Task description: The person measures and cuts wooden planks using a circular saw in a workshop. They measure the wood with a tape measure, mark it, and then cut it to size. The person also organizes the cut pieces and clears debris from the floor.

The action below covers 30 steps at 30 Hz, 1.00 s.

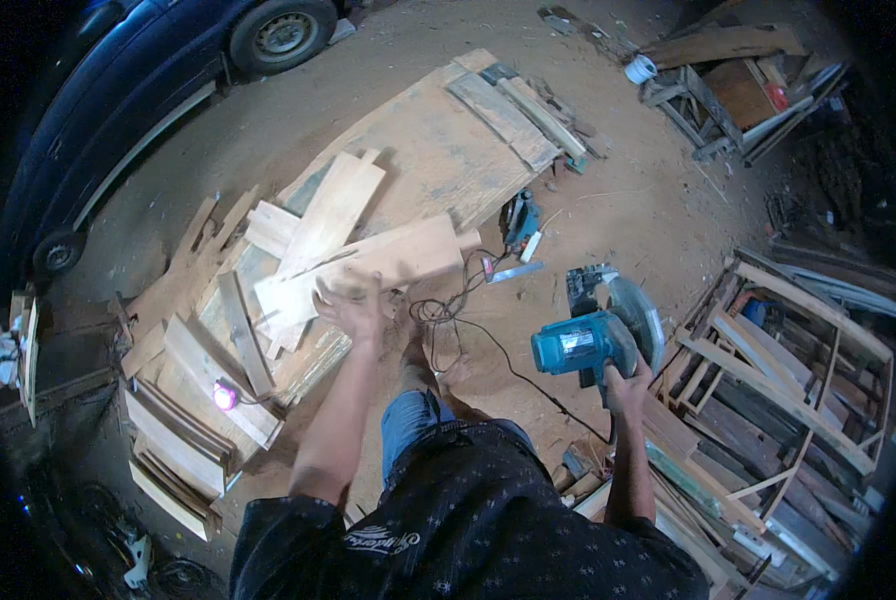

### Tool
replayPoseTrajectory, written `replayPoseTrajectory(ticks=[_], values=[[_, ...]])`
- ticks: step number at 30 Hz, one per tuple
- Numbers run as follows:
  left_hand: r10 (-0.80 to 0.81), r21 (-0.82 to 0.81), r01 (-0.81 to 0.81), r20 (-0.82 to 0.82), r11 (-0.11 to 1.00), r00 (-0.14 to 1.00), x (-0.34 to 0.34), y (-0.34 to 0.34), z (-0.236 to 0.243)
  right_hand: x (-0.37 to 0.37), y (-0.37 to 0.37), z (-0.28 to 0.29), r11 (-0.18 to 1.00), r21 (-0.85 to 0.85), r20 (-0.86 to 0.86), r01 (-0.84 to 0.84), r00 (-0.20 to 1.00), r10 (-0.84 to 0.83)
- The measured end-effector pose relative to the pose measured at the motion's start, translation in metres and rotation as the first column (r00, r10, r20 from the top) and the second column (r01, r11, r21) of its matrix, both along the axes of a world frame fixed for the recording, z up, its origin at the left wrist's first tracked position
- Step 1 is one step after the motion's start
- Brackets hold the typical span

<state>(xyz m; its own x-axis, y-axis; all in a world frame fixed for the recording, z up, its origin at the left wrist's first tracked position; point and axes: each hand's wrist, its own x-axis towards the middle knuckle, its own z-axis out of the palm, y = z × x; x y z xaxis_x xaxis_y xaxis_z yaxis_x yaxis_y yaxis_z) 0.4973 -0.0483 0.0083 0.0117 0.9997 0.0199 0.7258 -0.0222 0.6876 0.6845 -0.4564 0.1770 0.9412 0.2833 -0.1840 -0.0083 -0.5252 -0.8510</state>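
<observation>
My right hand [628,388] grips the rear handle of a teal circular saw [573,345], held out to my right, off the workbench. The saw's round blade side [640,315] faces away to the right, and its black cord trails down beside my right forearm. With fingers spread, my left hand [353,312] is at the near edge of a pale wide plank [408,250]; whether it touches the wood I cannot tell. That plank lies across another light board [333,210] on the workbench [398,140].
A teal power tool [520,222] is by the bench's right edge, near a coiled black cable [443,312]. A lit pink-white lamp [225,396] sits among boards at left. Wooden frames and scrap timber [788,360] fill the right side. A dark blue vehicle [138,90] stands far left.
</observation>
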Motion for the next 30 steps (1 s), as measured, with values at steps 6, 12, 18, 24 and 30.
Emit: replayPoseTrajectory(ticks=[6,12,18,24,30], values=[[-0.747,-0.189,0.842,-0.584,0.505,0.317,-0.020,0.090,0.005,-0.022,0.012,0.014,0.983,-0.125,-0.216,0.133,0.963,-0.158],[-0.861,-0.043,0.920,-0.372,0.390,0.347,-0.021,0.068,-0.004,-0.032,0.023,-0.007,0.997,-0.077,-0.174,0.024,0.984,-0.037],[-0.908,-0.100,0.920,-0.236,0.378,0.347,-0.009,0.034,-0.017,-0.037,0.072,-0.022,0.982,-0.162,-0.103,-0.095,0.992,0.079],[-0.898,-0.069,0.912,-0.216,0.405,0.383,-0.008,0.036,-0.011,-0.039,0.135,-0.046,0.990,0.032,-0.194,-0.134,0.971,0.138],[-0.899,-0.083,0.905,-0.190,0.416,0.396,-0.012,0.039,-0.015,-0.040,0.159,-0.082,0.971,0.041,-0.108,-0.236,0.965,0.240]])
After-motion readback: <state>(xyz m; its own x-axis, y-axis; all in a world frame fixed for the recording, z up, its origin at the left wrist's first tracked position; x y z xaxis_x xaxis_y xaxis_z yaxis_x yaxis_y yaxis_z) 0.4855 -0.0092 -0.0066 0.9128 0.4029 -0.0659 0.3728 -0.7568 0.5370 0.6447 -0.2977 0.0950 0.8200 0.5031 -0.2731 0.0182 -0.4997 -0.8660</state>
